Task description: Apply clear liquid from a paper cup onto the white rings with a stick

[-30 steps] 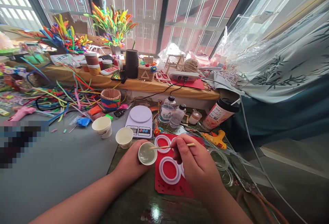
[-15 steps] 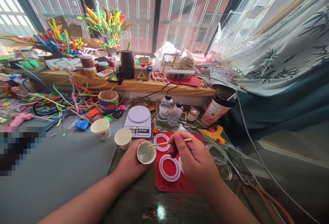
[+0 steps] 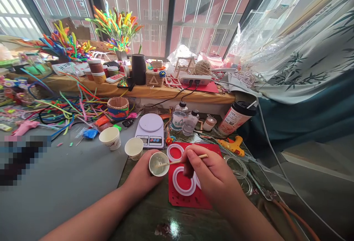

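Note:
My left hand is wrapped round a small paper cup that holds a clear liquid. Between the thumb and fingers of my right hand is a thin wooden stick, its far end dipping into that cup. Beneath my right hand lies a red sheet bearing white ring-shaped molds; one ring is partly hidden by the hand. Just left of the held cup stands another paper cup, with a stack of paper cups farther left.
A white kitchen scale sits behind the cups, beside two clear bottles. To the right are an orange glue gun, a lidded drink cup and a loose cable. Pipe cleaners are heaped at left.
The stick has shifted within the cup, its dipped end slightly lower and its angle changed. Both hands keep their hold, and the whole view has moved slightly.

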Tool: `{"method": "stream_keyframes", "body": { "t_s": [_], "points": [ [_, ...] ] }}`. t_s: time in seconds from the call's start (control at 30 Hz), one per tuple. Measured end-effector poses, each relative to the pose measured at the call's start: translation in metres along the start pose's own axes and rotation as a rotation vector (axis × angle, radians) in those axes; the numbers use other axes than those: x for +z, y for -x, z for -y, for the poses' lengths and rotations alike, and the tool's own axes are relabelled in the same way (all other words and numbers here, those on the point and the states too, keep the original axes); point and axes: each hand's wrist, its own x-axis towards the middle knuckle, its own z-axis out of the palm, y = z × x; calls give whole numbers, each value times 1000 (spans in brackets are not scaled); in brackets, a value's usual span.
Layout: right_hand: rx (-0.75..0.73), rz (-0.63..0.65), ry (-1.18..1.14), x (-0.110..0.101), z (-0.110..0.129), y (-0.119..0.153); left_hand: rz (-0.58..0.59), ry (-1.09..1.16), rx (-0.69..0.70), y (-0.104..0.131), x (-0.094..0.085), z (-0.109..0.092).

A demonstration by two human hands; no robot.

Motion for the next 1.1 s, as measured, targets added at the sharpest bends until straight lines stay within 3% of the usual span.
{"method": "stream_keyframes", "body": {
  "t_s": [0.13,0.27,0.5,0.63,0.73,0.8,1.1],
  "points": [
    [-6,-84,29,1,1,2,-3,-1,2,0,0,-3],
    [-5,-32,25,1,1,3,-3,11,-1,0,-1,-5],
    [15,-145,-64,-5,-2,5,14,18,-29,0,-1,-4],
    [53,-99,-76,-9,-7,-4,-21,-12,-25,0,0,-1],
    [164,-36,-230,-9,-16,-12,-52,-15,-16,1,-1,1],
    [241,-61,-389,-8,-25,-14,-62,-11,-5,2,-1,1],
    [441,-326,-849,1,-52,19,-66,14,34,3,2,3]
  ]
}}
